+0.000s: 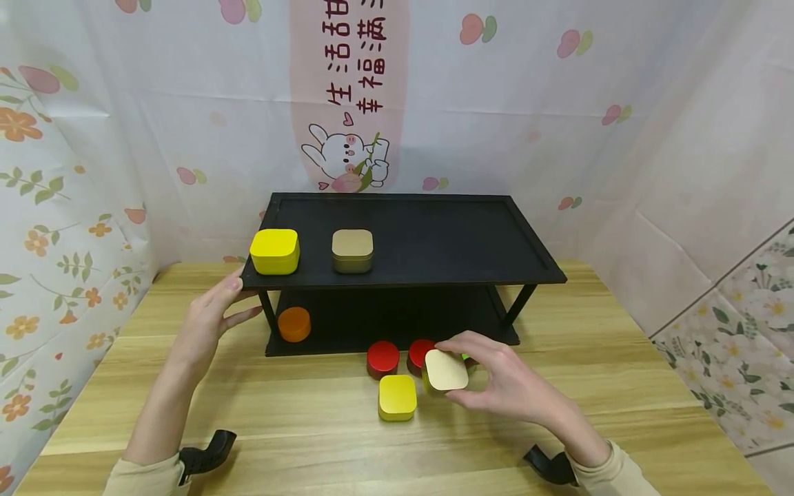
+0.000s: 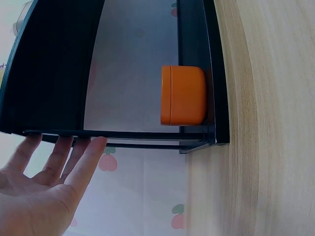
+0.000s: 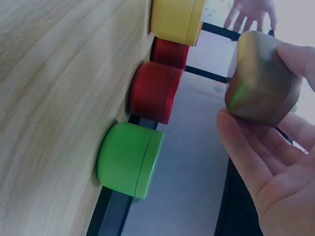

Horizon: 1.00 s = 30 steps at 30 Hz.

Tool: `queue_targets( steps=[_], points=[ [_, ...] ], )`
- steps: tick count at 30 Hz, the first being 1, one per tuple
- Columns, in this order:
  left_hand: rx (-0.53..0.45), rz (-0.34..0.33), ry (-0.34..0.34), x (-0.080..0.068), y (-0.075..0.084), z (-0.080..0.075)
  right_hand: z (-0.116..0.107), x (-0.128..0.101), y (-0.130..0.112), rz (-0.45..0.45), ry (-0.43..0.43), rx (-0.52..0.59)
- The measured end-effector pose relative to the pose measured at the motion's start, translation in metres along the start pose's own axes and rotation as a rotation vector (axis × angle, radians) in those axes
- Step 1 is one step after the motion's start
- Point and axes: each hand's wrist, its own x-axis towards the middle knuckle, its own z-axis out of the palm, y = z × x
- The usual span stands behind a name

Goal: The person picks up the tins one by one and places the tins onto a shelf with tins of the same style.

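The right hand (image 1: 509, 386) holds a square gold tin (image 1: 445, 372) lifted off the wooden worktop (image 1: 248, 420), its fingers (image 3: 246, 147) curled around the tin's sides and pinching it between thumb and fingertips. The tin sits in front of the black two-tier shelf (image 1: 434, 241), toward five o'clock from the shelf's middle. Just at nine o'clock of it stand two round red tins (image 1: 382, 358) side by side, and a square yellow tin (image 1: 397, 397) rests on the worktop at seven o'clock of the gold one. In the right wrist view a round green tin (image 3: 129, 160) stands beside the red ones. The left hand (image 1: 207, 317) is at the shelf's left front corner, fingers (image 2: 74, 157) straight and slightly spread, tips touching the edge of the upper board. On that board sit another yellow tin (image 1: 275, 251) and another gold tin (image 1: 352, 250); a round orange tin (image 1: 294, 324) stands on the lower board.
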Motion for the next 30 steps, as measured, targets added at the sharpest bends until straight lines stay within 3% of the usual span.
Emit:
queue_targets(
  steps=[22,30],
  points=[
    [0.019,0.009,-0.002,-0.001,0.000,0.001,-0.020,0.013,-0.014,0.048,0.115,0.056],
    [0.026,0.014,-0.002,-0.001,-0.001,0.002,-0.033,0.025,-0.020,-0.011,0.161,0.067]
  ],
)
